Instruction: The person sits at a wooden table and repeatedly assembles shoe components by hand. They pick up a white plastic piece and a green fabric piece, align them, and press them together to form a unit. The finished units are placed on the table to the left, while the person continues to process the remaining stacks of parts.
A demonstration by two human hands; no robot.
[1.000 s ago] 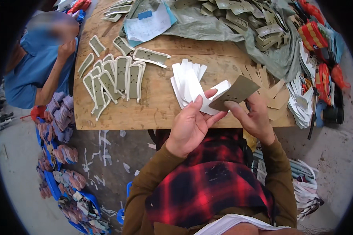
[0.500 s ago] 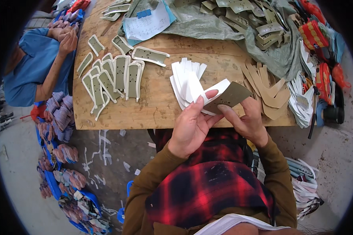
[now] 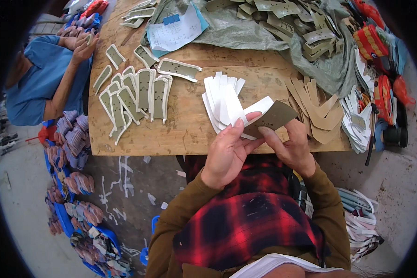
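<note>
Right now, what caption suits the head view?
Right hand holds an olive plate, left hand at its edge, near white strips.

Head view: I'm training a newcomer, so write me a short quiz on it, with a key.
1. Whose thumb lies on the visible face of the perforated olive plate: left hand or right hand?
2. True or false: the white-edged plates lie left of the brown strips.
3. The upper-right heap of plates rests on: A) blue tray; B) grey-green sheet; C) bare wood.

Key: 1 right hand; 2 true; 3 B.
</note>
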